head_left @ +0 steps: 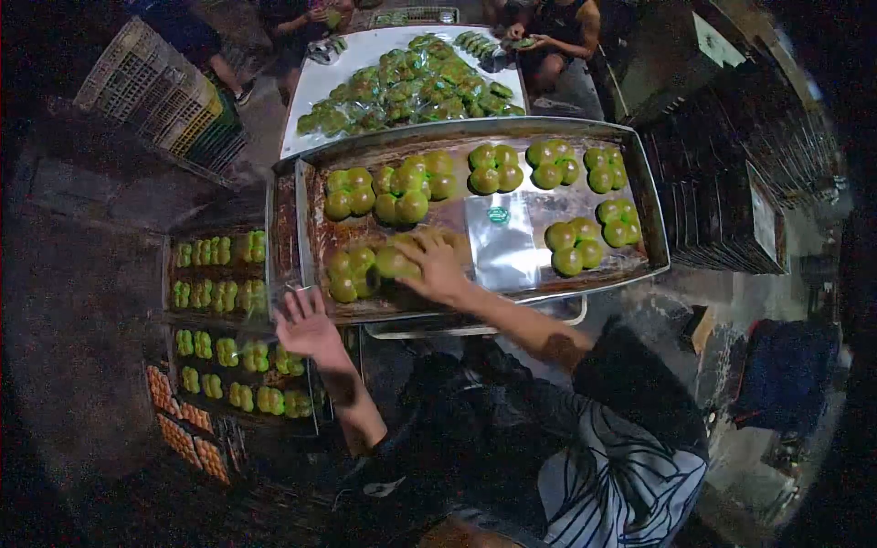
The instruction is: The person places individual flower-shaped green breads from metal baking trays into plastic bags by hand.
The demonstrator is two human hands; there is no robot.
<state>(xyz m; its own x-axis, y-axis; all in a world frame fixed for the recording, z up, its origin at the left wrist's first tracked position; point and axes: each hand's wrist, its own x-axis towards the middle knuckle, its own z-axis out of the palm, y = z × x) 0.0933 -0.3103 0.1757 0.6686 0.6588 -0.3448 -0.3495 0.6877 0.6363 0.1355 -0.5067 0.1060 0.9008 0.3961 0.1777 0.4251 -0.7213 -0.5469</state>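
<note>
A dark metal baking tray [468, 131] holds several clusters of round green buns [496, 169], mostly joined in fours. My right hand [437, 267] reaches over the front of the tray, its fingers curved round a cluster of green buns [396, 261], slightly blurred. Just left of it lies another bun cluster [347, 274]. A clear plastic bag [504, 239] with a green printed mark lies flat on the tray, right of that hand. Off the tray's front left corner, my left hand [309, 327] is open, palm up, fingers spread; a faint clear sheen shows near its fingertips.
Behind the tray, a white table [365, 50] bears a heap of bagged green buns [411, 87]. People sit at its far side, one handling something green. More bun trays [228, 321] are low on the left, beside stacked crates [164, 91]. Dark trays [722, 215] stand stacked right.
</note>
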